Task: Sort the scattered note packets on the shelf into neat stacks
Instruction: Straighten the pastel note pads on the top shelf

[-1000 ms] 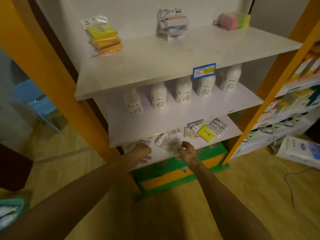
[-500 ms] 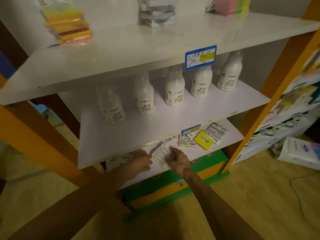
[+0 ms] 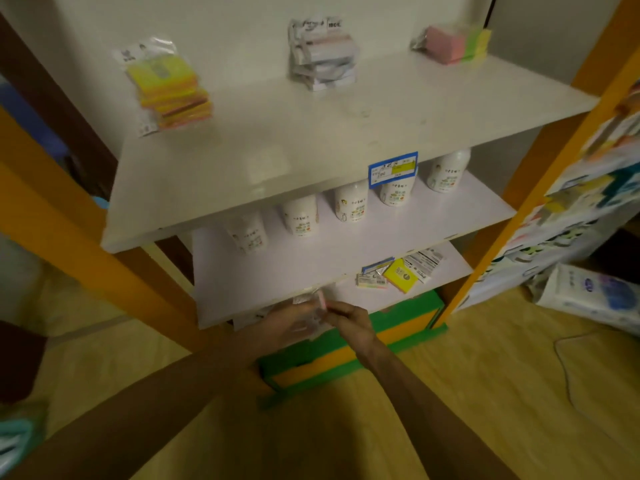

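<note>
1. Note packet with a thin pink edge is now lifted off the lowest shelf and sits between the two hands, at the front edge of the middle shelf. Half a second ago it lay flat on the lowest shelf under the fingers.
2. Right hand pinches the packet at its pink edge with curled fingertips. Left hand is against the other side of it; the blur does not let me tell if those fingers grasp it or only support it.
3. I judge that one packet is collected, and it must next go to a stack.
4. Several scattered packets, one of them yellow, are lying on the right part of the lowest shelf as before, well apart from the hands, so most of the sorting is not done.
5. On the top shelf three neat stacks stand: yellow-orange, white-grey and pink-green.
6. Compared with the earlier frames, the head is raised again, so the top shelf shows more fully.
</note>
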